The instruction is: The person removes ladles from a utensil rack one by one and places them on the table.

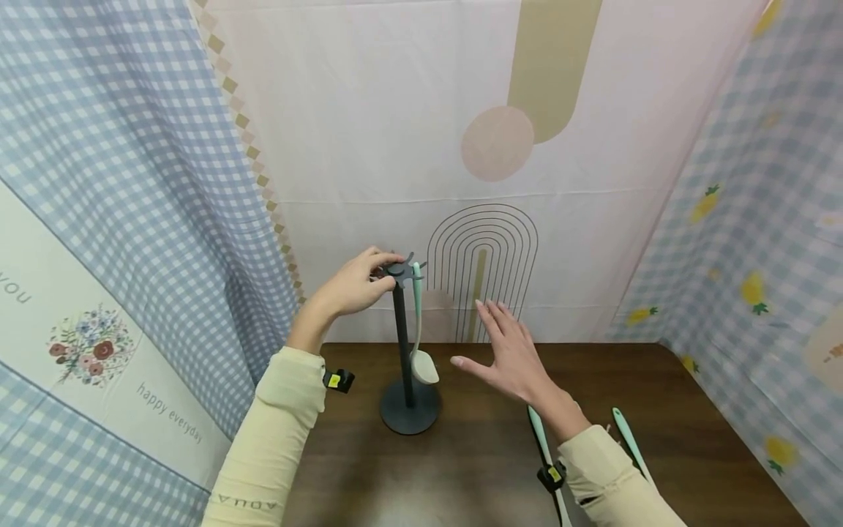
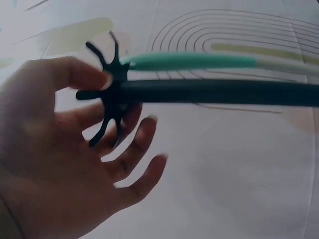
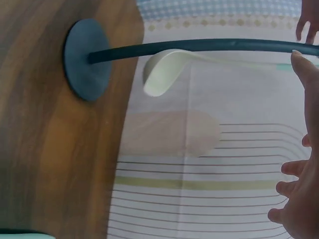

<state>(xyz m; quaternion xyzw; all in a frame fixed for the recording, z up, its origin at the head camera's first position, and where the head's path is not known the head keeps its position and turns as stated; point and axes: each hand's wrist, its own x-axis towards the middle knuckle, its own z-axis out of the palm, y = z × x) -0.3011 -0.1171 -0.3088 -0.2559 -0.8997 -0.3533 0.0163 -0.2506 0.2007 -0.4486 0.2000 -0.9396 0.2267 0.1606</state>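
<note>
A dark utensil stand (image 1: 403,344) rises from its round base on the table, with several hooks fanning out at its top. My left hand (image 1: 358,284) grips the hooked top (image 2: 113,89), thumb and index finger on it while the other fingers are loosely bent behind. From one hook hangs a ladle (image 1: 424,368) with a mint-green handle (image 2: 199,60); its pale bowl (image 3: 162,77) is low beside the pole. To the right of the ladle, my right hand (image 1: 510,355) is held in the air with fingers extended, apart from the stand and holding nothing.
Two more mint-handled utensils lie on the brown wooden table (image 1: 474,454): one (image 1: 540,433) below my right wrist and another (image 1: 628,435) farther right. My right sleeve covers part of them. Printed cloth (image 1: 369,146) hangs behind and on both sides.
</note>
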